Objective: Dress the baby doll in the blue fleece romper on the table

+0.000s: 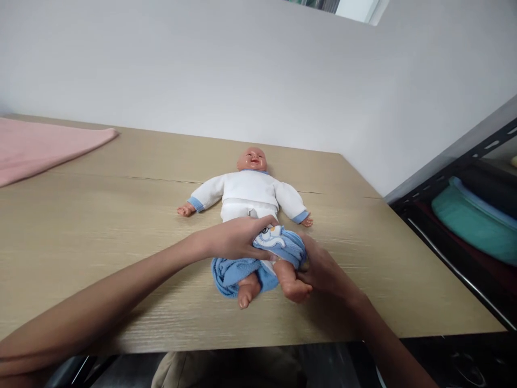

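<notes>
A baby doll lies on its back, head toward the wall, in a white top with blue cuffs and white lower clothing. Blue cloth pants are bunched around both its lower legs, with the feet sticking out. My left hand grips the blue cloth at the leg on the right, by a white printed figure. On the right side of that same leg, my right hand is closed around the cloth, its fingers partly hidden behind the leg.
The doll rests on a wooden table. A pink cloth lies at the far left. At the right, beyond the table edge, a black rack holds folded green cloth. A pale wall stands behind.
</notes>
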`<control>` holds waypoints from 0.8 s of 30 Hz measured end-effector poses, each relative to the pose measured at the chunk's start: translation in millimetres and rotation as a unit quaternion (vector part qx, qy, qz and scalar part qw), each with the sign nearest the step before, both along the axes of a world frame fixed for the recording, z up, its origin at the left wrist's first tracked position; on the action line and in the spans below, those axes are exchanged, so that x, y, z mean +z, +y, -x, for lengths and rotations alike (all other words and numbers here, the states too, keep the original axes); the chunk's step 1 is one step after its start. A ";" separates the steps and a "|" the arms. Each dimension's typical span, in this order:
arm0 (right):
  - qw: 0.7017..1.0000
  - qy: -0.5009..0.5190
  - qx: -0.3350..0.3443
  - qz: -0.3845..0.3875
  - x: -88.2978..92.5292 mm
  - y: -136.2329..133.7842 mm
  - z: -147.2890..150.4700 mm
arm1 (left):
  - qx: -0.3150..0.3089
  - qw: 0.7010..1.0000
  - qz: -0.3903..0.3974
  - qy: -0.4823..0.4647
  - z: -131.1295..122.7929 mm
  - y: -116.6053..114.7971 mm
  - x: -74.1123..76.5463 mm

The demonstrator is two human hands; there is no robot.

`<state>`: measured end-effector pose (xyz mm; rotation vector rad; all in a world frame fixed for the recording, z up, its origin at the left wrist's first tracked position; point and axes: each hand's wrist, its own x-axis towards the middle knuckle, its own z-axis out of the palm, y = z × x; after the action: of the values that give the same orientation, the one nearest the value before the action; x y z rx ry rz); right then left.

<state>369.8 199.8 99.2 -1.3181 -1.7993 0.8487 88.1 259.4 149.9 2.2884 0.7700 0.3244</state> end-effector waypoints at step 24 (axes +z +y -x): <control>0.992 0.059 0.109 0.033 20.1 59.9 32.3 | 0.217 0.971 -0.046 -0.086 74.2 -35.7 -24.7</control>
<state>337.5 259.7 119.3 -1.1004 -1.8568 1.0886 13.9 223.7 125.2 2.1234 1.1814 0.7613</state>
